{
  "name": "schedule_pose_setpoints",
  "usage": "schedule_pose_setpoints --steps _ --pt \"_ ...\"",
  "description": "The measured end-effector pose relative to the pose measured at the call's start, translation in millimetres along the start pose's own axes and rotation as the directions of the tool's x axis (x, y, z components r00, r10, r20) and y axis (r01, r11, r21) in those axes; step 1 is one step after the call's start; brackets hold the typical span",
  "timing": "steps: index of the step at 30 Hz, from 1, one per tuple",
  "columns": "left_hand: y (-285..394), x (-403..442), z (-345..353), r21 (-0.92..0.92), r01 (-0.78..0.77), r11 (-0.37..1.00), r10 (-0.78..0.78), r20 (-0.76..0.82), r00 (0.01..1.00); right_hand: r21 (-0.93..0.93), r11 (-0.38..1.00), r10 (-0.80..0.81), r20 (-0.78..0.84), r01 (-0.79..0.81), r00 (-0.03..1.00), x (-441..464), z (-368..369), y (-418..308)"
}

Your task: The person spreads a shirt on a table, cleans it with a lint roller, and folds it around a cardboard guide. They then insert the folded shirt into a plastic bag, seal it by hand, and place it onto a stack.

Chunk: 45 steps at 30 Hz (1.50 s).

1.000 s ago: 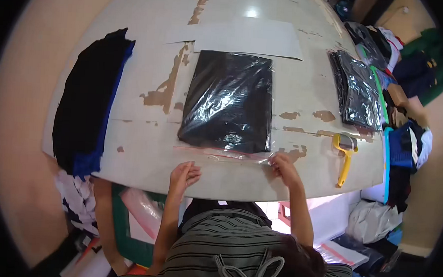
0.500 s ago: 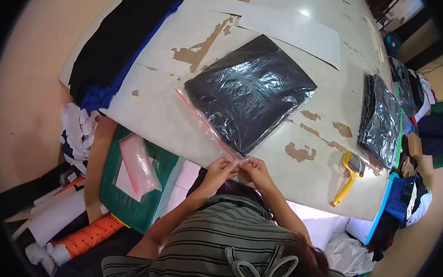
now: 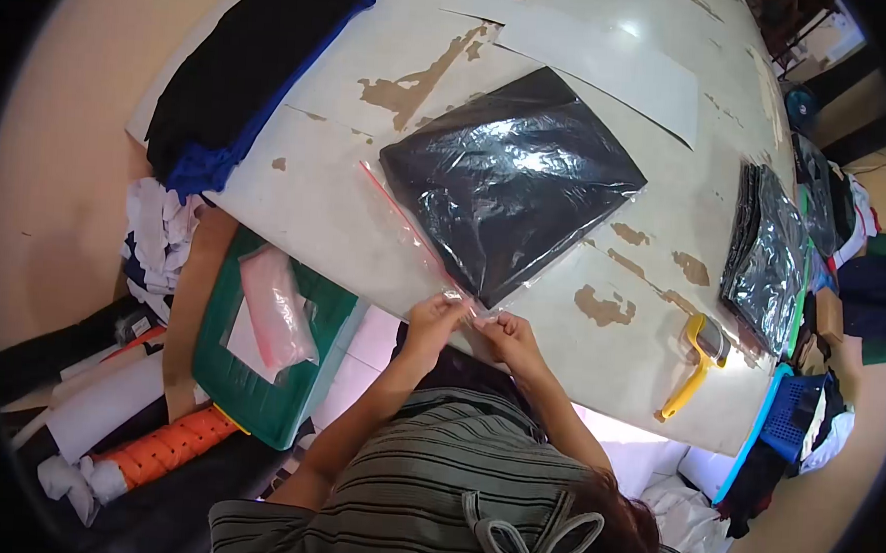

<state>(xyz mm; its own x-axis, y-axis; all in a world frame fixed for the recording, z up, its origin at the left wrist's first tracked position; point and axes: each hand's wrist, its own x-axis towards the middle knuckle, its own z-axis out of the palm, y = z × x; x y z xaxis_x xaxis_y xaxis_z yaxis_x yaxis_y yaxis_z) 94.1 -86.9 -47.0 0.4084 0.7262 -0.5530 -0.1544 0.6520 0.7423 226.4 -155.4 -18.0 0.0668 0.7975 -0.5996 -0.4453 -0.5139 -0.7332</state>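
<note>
A clear plastic bag [image 3: 513,185] with a folded black garment inside lies at an angle on the table. Its pink-red seal strip [image 3: 403,217] runs along the near left side down to the corner by my body. At that corner my left hand [image 3: 432,328] pinches the strip between thumb and fingers. Just to its right, my right hand [image 3: 512,342] grips the end of the same strip at the table edge, fingers curled. A small gap separates the two hands.
Black and blue cloth [image 3: 254,66] lies on the table at left, a stack of bagged dark garments [image 3: 768,258] at right. A yellow-handled tool [image 3: 694,370] rests near the right edge. A pack of pink-edged bags [image 3: 276,308] sits on a green bin [image 3: 306,400] below.
My left hand has shifted slightly left and up along the strip, widening the gap from my right hand. The view has turned slightly; the bag stays in place on the table.
</note>
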Motion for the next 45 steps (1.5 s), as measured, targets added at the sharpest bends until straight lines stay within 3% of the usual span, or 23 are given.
schedule_pose_setpoints --steps 3,6,13,15,17,18,19,20,22,24,25,26,27,28,30,35,36,39,41,42,43,44,45 --pt "24.9 20.6 -14.5 -0.010 -0.038 0.999 0.036 -0.174 0.984 -0.012 1.000 -0.022 0.023 0.022 0.999 -7.2 3.1 1.1" --pt "46.1 45.9 -35.7 -0.042 -0.093 0.995 0.084 -0.185 0.979 -0.040 0.999 0.000 0.041 0.002 0.999 -10.7 6.3 3.7" --pt "110.6 111.7 -81.0 0.104 -0.255 0.961 0.276 -0.341 0.899 -0.040 0.999 0.009 0.049 -0.007 0.999 -9.8 15.3 5.1" --pt "130.3 123.1 -78.2 -0.085 -0.371 0.925 0.314 -0.378 0.871 -0.019 0.998 -0.051 0.089 0.053 0.995 -9.8 22.0 3.8" --pt "139.7 135.4 -78.3 -0.100 -0.368 0.924 0.299 -0.408 0.862 -0.082 0.995 -0.055 0.090 0.062 0.994 -7.4 30.8 3.0" --pt "141.7 139.0 -78.8 -0.120 -0.386 0.914 0.311 -0.403 0.861 -0.302 0.940 -0.118 0.142 0.156 0.983 -1.6 28.9 9.1" --pt "143.4 142.5 -79.4 -0.140 -0.404 0.904 0.322 -0.398 0.859 -0.301 0.940 -0.125 0.136 0.161 0.983 -0.7 27.0 9.3" --pt "139.9 142.0 -82.7 -0.068 -0.462 0.884 0.424 -0.297 0.856 -0.377 0.901 -0.150 0.194 0.215 0.970 -0.1 22.8 7.7" --pt "134.1 124.1 -84.9 0.196 -0.300 0.934 0.342 -0.244 0.907 -0.516 0.782 -0.263 0.236 0.350 0.935 6.6 3.9 -5.1" --pt "118.6 83.6 -64.6 0.288 -0.218 0.933 0.277 -0.186 0.942 -0.522 0.773 -0.427 -0.004 0.362 0.904 17.8 -13.6 -41.7" --pt "100.2 72.9 -67.1 0.307 -0.194 0.932 0.240 -0.123 0.963 -0.741 0.615 -0.533 -0.138 0.269 0.835 24.1 -26.2 -60.6" --pt "75.5 65.2 -74.1 0.335 -0.224 0.915 0.262 -0.071 0.962 -0.762 0.586 -0.645 -0.232 0.276 0.728 41.3 -47.3 -67.0" --pt "56.6 58.7 -78.9 0.363 -0.257 0.896 0.283 -0.018 0.959 -0.831 0.476 -0.745 -0.208 0.286 0.634 51.7 -61.1 -86.3" --pt "60.1 39.0 -69.9 0.311 -0.183 0.933 0.174 0.056 0.983 -0.891 0.360 -0.830 -0.171 0.277 0.531 60.7 -73.4 -104.9" --pt "57.3 18.2 -65.8 0.285 -0.094 0.954 0.037 0.199 0.979 -0.919 0.343 -0.845 -0.210 0.196 0.491 86.3 -102.6 -117.7" --pt "100.8 50.1 -69.2 0.521 0.001 0.854 -0.199 0.324 0.925 -0.942 0.313 -0.757 -0.325 -0.122 0.567 85.4 -127.1 -100.2" --pt "114.2 65.0 -71.4 0.507 -0.052 0.860 -0.126 0.311 0.942 -0.950 0.244 -0.798 -0.310 -0.194 0.517 77.8 -123.4 -89.6" --pt "159.0 120.8 -76.2 0.491 -0.274 0.827 0.231 0.148 0.962 -0.891 0.296 -0.719 -0.446 -0.346 0.533 40.5 -85.6 -69.6" --pt "178.0 176.3 -92.0 0.340 -0.597 0.727 0.611 0.077 0.788 -0.880 0.198 -0.660 -0.445 -0.432 0.605 24.4 -42.0 -40.5" --pt "199.3 169.5 -74.4 0.356 -0.581 0.732 0.614 0.024 0.789 -0.928 0.139 -0.644 -0.349 -0.345 0.680 10.2 -9.7 -33.1" --pt "220.5 155.6 -56.9 0.372 -0.565 0.736 0.617 -0.027 0.786 -0.945 0.201 -0.498 -0.327 -0.259 0.803 -3.4 23.0 -33.9" --pt "225.0 153.2 -45.8 0.370 -0.573 0.731 0.619 -0.008 0.785 -0.995 0.068 -0.320 -0.090 -0.072 0.943 -11.1 42.8 -35.8" --pt "225.2 150.5 -36.1 0.369 -0.523 0.768 0.579 -0.053 0.813 -0.901 0.401 -0.131 0.119 0.163 0.984 -16.7 54.3 -50.6"
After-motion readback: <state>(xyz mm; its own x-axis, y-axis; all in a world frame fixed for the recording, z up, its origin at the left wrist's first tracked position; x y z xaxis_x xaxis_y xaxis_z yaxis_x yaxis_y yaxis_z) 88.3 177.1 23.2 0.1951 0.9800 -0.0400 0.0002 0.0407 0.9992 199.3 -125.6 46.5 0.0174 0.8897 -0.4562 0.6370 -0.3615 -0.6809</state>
